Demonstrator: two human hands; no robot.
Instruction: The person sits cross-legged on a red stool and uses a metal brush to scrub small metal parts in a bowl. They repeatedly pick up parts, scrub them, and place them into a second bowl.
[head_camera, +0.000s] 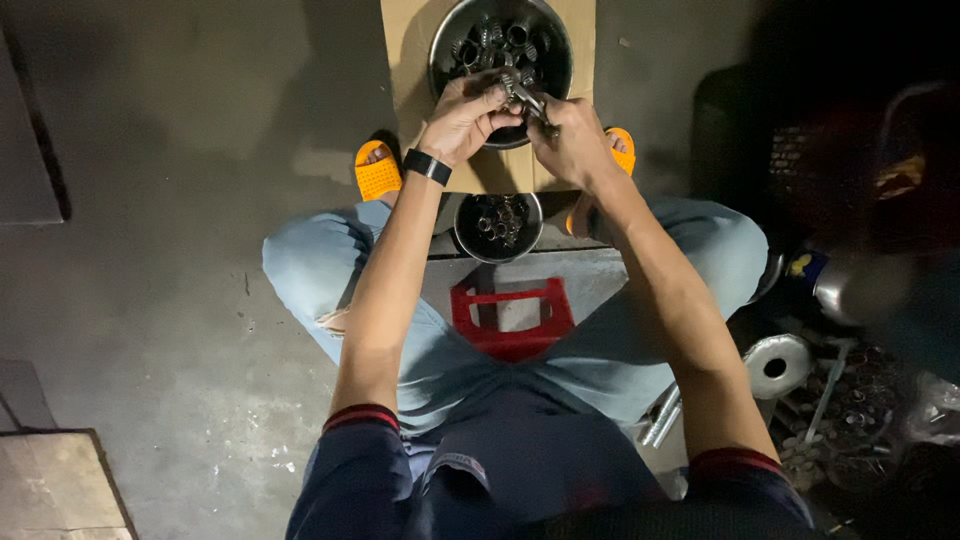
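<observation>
Directly below the camera, both hands meet above a large round metal bowl (500, 45) full of small dark metal rings and gear-like parts, which stands on a flat piece of brown cardboard (405, 40) on the grey concrete floor (180, 200). The left hand (462, 118), with a black band on its wrist, has its fingers (478, 88) curled and pressed on one small grey metal part (505, 82) at the near edge of the bowl. The right hand (570, 135) is closed around a short silver metal tool (530, 102), its fingers pinching the lower end. The long axis of this tool runs diagonally: its upper end points up and to the left, toward the part in the left hand and touching it, and its lower end points down and to the right into the right palm. A smaller round metal bowl (498, 225) with similar dark parts sits nearer to the person, between the knees in light blue jeans, just beyond a red plastic stool (512, 315). Two orange slippers (378, 172) are beside the cardboard, one on each side.
</observation>
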